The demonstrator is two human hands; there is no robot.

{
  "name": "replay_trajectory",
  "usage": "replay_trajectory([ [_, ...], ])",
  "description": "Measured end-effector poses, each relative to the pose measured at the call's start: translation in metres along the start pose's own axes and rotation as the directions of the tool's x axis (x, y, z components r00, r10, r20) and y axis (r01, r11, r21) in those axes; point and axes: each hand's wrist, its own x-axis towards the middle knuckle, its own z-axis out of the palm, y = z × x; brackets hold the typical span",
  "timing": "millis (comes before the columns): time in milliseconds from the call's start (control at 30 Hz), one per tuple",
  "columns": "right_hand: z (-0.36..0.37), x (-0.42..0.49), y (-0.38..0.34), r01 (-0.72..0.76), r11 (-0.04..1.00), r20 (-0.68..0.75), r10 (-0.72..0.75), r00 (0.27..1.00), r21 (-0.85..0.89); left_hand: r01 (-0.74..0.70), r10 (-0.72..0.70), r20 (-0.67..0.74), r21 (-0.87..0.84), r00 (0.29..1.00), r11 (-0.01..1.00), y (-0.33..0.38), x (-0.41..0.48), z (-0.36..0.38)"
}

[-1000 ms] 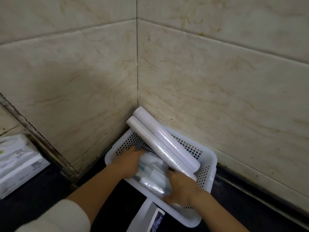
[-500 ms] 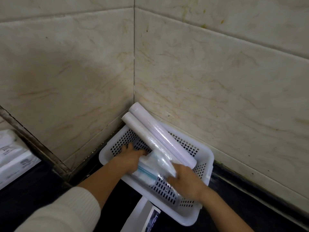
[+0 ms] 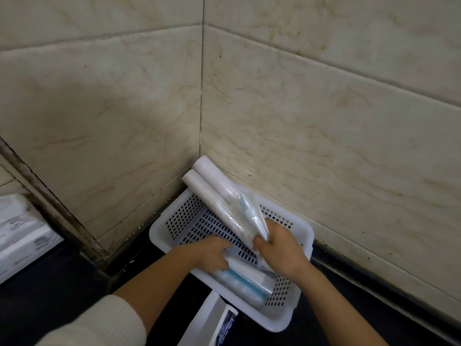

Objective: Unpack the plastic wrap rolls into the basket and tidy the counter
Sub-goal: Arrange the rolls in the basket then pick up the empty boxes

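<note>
A white perforated basket (image 3: 172, 221) stands in the tiled corner on the dark counter. Two long white wrap rolls (image 3: 212, 188) lean side by side out of it toward the corner. My right hand (image 3: 282, 250) grips a crumpled clear plastic bag (image 3: 249, 213) against the lower part of those rolls; a thin blue item shows inside it. My left hand (image 3: 212, 253) curls its fingers on the end of a shorter roll pack with a blue band (image 3: 247, 280), which lies in the basket's near end.
A white carton with a printed side (image 3: 214, 320) lies on the counter just in front of the basket. White packages (image 3: 22, 236) sit at the far left beyond a grimy wall edge. Tiled walls close in behind and to the right.
My right hand has pulled the clear bag up and back over the long rolls. The short blue-banded pack now lies bare in the basket under my left hand.
</note>
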Motion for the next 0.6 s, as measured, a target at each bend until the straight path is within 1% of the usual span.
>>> replay_trajectory([
  [33, 0.000, 0.001, -0.002, 0.005, 1.000, 0.001, -0.005, 1.000, -0.003, -0.013, 0.010, -0.043, -0.054, 0.999, 0.998, -0.004, -0.006, -0.008],
  [67, 0.001, 0.001, -0.005, 0.016, 1.000, 0.005, -0.016, 1.000, -0.003, -0.043, 0.033, -0.140, -0.075, 0.990, 0.996, -0.008, -0.013, -0.016],
  [100, 0.003, 0.003, -0.008, 0.031, 1.000, 0.018, -0.031, 0.999, -0.002, -0.071, 0.053, -0.296, -0.051, 0.954, 0.996, -0.014, -0.022, -0.023],
  [133, 0.005, 0.004, -0.012, 0.049, 0.999, 0.036, -0.049, 0.998, 0.001, -0.082, 0.072, -0.485, 0.001, 0.872, 0.997, -0.022, -0.030, -0.029],
  [167, 0.010, 0.007, -0.017, 0.066, 0.998, 0.059, -0.065, 0.996, -0.003, -0.082, 0.095, -0.661, 0.051, 0.744, 0.995, -0.032, -0.039, -0.032],
  [200, 0.017, 0.010, -0.021, 0.081, 0.997, 0.090, -0.079, 0.993, -0.018, -0.077, 0.117, -0.791, 0.088, 0.601, 0.993, -0.042, -0.046, -0.032],
  [233, 0.025, 0.014, -0.027, 0.098, 0.994, 0.127, -0.092, 0.988, -0.042, -0.069, 0.128, -0.864, 0.108, 0.487, 0.992, -0.052, -0.053, -0.031],
  [267, 0.034, 0.018, -0.032, 0.117, 0.990, 0.170, -0.102, 0.980, -0.081, -0.060, 0.122, -0.892, 0.107, 0.436, 0.992, -0.062, -0.057, -0.027],
  [300, 0.045, 0.023, -0.038, 0.142, 0.980, 0.214, -0.110, 0.971, -0.139, -0.061, 0.097, -0.892, 0.079, 0.441, 0.995, -0.071, -0.058, -0.023],
  [400, 0.077, 0.039, -0.051, 0.207, 0.903, 0.344, -0.071, 0.936, -0.377, -0.133, -0.053, -0.795, -0.166, 0.605, 0.977, -0.080, -0.054, -0.004],
  [433, 0.088, 0.043, -0.052, 0.218, 0.870, 0.372, -0.043, 0.927, -0.443, -0.136, -0.066, -0.777, -0.191, 0.626, 0.972, -0.081, -0.052, 0.001],
  [533, 0.112, 0.052, -0.050, 0.206, 0.803, 0.390, 0.036, 0.920, -0.559, -0.076, -0.061, -0.773, -0.139, 0.631, 0.987, -0.084, -0.046, 0.006],
  [600, 0.117, 0.055, -0.047, 0.172, 0.814, 0.379, 0.063, 0.923, -0.555, 0.002, -0.058, -0.758, -0.075, 0.649, 0.997, -0.087, -0.043, 0.005],
])
